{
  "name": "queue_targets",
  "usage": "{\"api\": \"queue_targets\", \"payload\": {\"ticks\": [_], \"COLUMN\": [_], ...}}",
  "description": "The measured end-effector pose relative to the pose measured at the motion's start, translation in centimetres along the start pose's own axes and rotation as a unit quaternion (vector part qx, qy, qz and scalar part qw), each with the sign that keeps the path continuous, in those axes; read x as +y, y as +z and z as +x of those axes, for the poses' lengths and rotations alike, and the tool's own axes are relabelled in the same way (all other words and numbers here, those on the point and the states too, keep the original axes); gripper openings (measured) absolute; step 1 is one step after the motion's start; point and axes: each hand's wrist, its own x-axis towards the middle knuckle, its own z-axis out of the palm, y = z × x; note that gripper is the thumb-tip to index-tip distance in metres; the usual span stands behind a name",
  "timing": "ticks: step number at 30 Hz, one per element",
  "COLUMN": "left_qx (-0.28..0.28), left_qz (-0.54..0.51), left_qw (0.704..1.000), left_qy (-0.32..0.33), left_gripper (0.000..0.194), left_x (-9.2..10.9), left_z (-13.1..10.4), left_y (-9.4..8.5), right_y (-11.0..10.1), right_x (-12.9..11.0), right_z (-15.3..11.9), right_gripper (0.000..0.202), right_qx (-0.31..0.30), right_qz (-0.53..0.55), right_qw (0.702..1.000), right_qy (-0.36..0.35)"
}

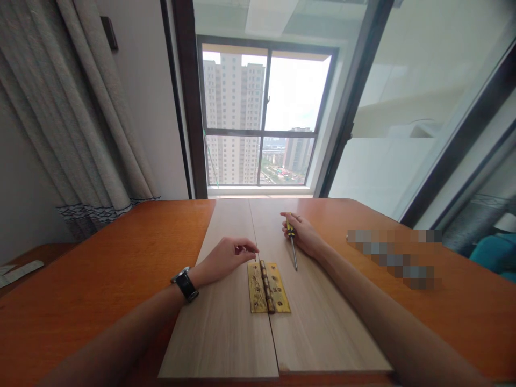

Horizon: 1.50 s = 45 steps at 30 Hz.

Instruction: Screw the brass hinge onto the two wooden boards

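Observation:
A brass butt hinge lies opened flat across the seam between two pale wooden boards. Just above its far left corner, my left hand is closed in a pinch, and a small dark screw shows under the fingertips. My right hand is wrapped round the yellow and black handle of a screwdriver, its metal shaft slanting back toward me over the right board. The screwdriver's tip is apart from the hinge, to its right.
The boards rest on an orange-brown wooden table. At the right of the table is a pixelated patch I cannot make out. A grey curtain hangs at the left, and a window stands beyond the far edge.

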Motion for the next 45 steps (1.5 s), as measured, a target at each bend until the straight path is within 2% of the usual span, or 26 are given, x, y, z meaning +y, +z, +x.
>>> {"api": "queue_targets", "payload": {"ticks": [4,8,20,31,34,40,45], "left_qx": [-0.008,0.015,-0.014,-0.024,-0.025,-0.012,-0.019], "left_qz": [-0.006,-0.009,0.027,0.036,0.034,0.028,0.023], "left_qw": [1.000,1.000,0.999,0.998,0.998,0.999,0.999], "left_qy": [-0.001,-0.006,0.028,0.053,0.054,0.026,0.034], "left_gripper": [0.018,0.017,0.013,0.013,0.014,0.023,0.009], "left_x": [-0.6,-1.1,-0.6,-0.1,0.0,0.1,-0.1], "left_z": [-0.2,-0.4,-0.3,-0.5,-0.5,-0.5,-0.5], "left_y": [-0.2,-0.2,0.5,0.6,0.7,0.8,0.8], "right_y": [0.2,0.3,0.2,-0.3,-0.2,0.4,2.1], "right_x": [-0.2,-0.3,-0.1,-1.0,-1.6,-3.9,-5.0], "right_z": [-0.3,-0.5,-0.4,-0.3,-0.5,-1.1,-2.3], "right_gripper": [0.035,0.040,0.044,0.032,0.030,0.032,0.040], "right_qx": [-0.021,-0.040,-0.041,-0.051,-0.042,-0.004,-0.005], "right_qz": [-0.024,-0.047,-0.076,-0.179,-0.180,-0.118,-0.041], "right_qw": [0.999,0.998,0.996,0.982,0.982,0.993,0.993], "right_qy": [0.000,0.002,-0.005,0.027,0.028,-0.008,-0.110]}}
